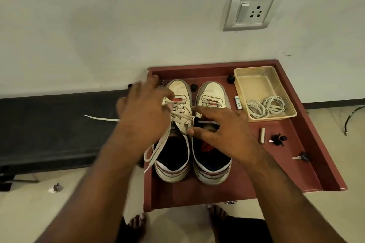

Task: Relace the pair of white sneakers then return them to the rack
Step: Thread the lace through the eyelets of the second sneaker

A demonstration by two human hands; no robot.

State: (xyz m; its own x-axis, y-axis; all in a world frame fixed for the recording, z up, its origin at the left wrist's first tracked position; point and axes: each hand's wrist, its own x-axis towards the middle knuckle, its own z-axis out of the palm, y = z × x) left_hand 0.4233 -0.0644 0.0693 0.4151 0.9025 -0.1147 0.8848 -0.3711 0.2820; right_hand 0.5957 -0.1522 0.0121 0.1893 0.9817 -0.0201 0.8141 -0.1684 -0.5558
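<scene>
Sneakers point(192, 130) sat side by side on the red rack point(308, 144). Left hand point(144, 112) pinched the left shoe's lace point(158, 148); right hand point(223, 130) lay spread, fingers straight, on the right shoe's tongue. Laces looked limp and light, best pinched near the tips; the shoes looked stiff enough to lift by the heels.
</scene>
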